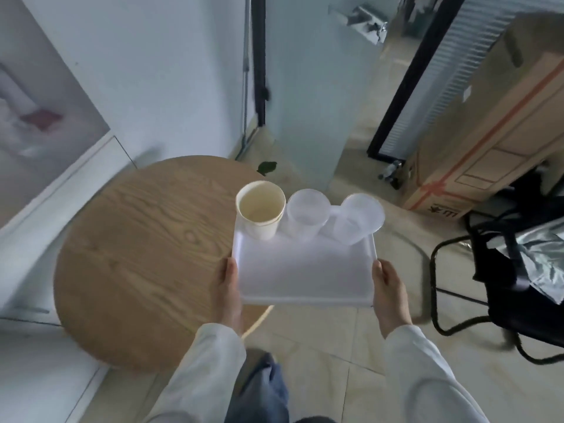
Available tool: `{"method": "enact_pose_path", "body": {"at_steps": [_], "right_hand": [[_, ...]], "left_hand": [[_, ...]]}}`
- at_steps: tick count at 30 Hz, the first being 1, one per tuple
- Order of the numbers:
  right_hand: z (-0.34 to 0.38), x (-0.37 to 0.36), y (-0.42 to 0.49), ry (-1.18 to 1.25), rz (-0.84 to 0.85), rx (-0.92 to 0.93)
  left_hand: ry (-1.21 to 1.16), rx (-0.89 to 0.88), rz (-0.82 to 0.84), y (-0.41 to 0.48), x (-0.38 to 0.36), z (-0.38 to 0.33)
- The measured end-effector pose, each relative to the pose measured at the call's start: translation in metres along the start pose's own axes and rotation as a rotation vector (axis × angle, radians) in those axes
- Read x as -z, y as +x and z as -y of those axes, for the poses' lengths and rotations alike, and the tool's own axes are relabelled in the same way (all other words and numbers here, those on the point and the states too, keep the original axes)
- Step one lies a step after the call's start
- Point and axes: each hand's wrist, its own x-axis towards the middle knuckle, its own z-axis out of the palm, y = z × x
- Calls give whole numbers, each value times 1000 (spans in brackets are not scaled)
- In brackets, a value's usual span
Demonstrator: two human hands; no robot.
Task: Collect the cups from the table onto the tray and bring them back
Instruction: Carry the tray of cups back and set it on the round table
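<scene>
A white rectangular tray (305,276) hangs in the air over the right edge of the round wooden table (137,254). My left hand (229,288) grips its left rim and my right hand (389,288) grips its right rim. Along the tray's far edge stand three cups upright: a white paper cup (261,210) on the left, a clear plastic cup (306,213) in the middle and another clear plastic cup (358,218) on the right. The near half of the tray is bare.
A white wall and a framed picture (36,117) are at the left. A glass door (314,87) stands ahead. A large cardboard box (494,132) leans at the right, with a black chair (503,285) and silver bag below it. Tiled floor lies underfoot.
</scene>
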Motion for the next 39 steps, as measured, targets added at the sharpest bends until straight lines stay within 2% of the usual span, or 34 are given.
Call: {"method": "enact_pose_path", "body": {"at_steps": [7, 14, 18, 21, 27, 33, 39], "right_hand": [[33, -71, 56, -132, 194, 57], [69, -136, 111, -270, 476, 115], [90, -166, 144, -344, 683, 180], [100, -181, 164, -410, 811, 184], [104, -205, 192, -494, 1028, 158], [89, -221, 192, -546, 1098, 194], [62, -237, 193, -606, 1030, 205]], "left_hand": [[20, -21, -181, 38, 27, -21], [19, 48, -461, 72, 37, -24], [-121, 124, -643, 82, 29, -17], [-223, 99, -729, 80, 15, -17], [-287, 154, -897, 76, -6, -4], [-367, 276, -965, 75, -3, 16], [-354, 393, -993, 77, 4, 31]]}}
